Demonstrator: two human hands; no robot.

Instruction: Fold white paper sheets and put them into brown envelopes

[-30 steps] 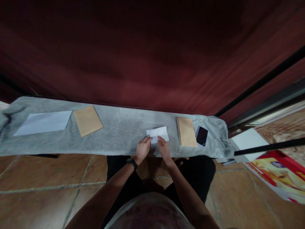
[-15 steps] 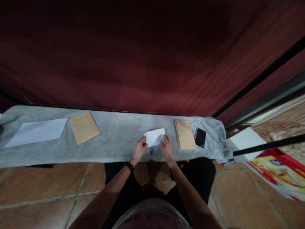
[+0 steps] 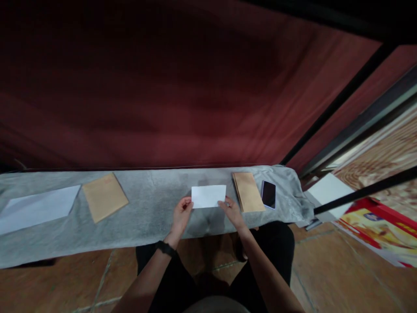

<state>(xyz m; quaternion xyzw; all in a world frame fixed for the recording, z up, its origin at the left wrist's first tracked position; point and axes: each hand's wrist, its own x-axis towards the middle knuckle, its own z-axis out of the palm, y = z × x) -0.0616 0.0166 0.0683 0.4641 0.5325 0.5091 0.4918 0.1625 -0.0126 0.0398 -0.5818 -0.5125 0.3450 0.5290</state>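
Observation:
A folded sheet of white paper (image 3: 208,196) is held level between my two hands, over the grey cloth. My left hand (image 3: 181,214) pinches its left edge with the thumb on top. At the lower right corner, my right hand (image 3: 232,211) grips the paper between thumb and fingers. Just right of that hand lies a stack of brown envelopes (image 3: 249,192). Another brown envelope (image 3: 106,198) rests to the left, beside a pile of white paper sheets (image 3: 39,208).
A grey cloth (image 3: 153,208) covers the long narrow table. A phone (image 3: 269,194) lies right of the envelope stack. Dark red fabric (image 3: 182,108) hangs behind the table. A black bar (image 3: 365,191) and a red and yellow box (image 3: 381,230) are at the right.
The white paper now looks wider and straighter, with my hands farther apart at its two ends. The camera view has tilted, so the table appears lower.

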